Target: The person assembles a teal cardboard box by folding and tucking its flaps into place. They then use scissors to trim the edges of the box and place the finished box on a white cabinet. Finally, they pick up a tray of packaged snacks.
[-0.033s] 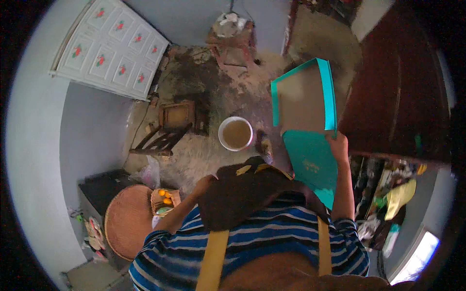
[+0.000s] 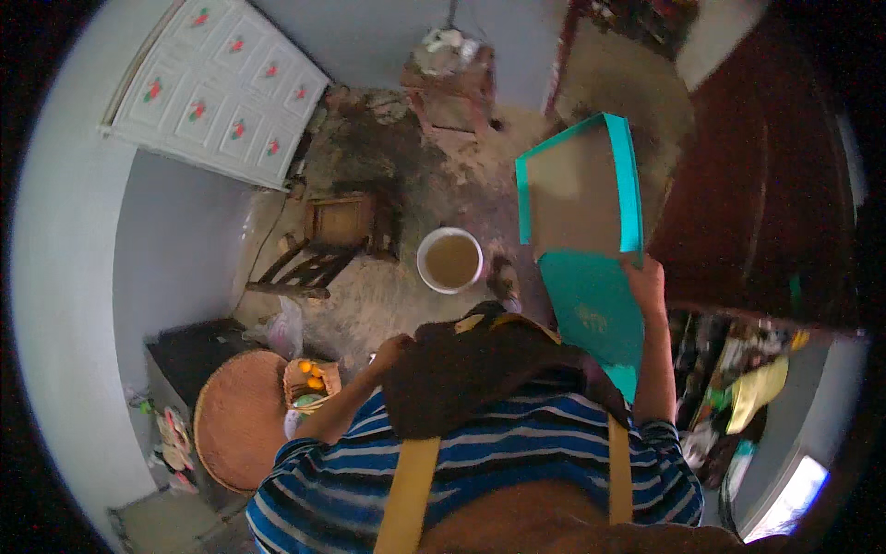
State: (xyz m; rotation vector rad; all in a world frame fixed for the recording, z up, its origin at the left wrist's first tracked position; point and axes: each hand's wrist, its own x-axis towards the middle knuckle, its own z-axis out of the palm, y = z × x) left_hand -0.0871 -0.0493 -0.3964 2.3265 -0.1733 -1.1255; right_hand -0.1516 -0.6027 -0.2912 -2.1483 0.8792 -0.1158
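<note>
My right hand point(image 2: 648, 280) grips the side edge of an open cardboard box point(image 2: 577, 194) with teal rims, near the fold of its teal lid point(image 2: 592, 300). The lid hangs toward my right side, and the brown inside of the box shows. My left hand point(image 2: 395, 354) is closed beside the edge of the dark apron point(image 2: 461, 379) on my front; its fingers are partly hidden, and what they hold cannot be made out. On the floor ahead, a white bucket point(image 2: 449, 260) contains murky brown liquid, apart from both hands.
A wooden chair point(image 2: 339, 222) is left of the bucket, and a stool point(image 2: 449, 97) with a whitish bundle stands farther off. At left lie a round woven tray point(image 2: 242, 420) and a basket with orange fruit point(image 2: 312, 377). Cluttered shelves point(image 2: 729, 369) are at right.
The whole view has shifted slightly, with the bucket and chair a little lower in the picture. Both hands keep nearly the same pose, the right one still on the box.
</note>
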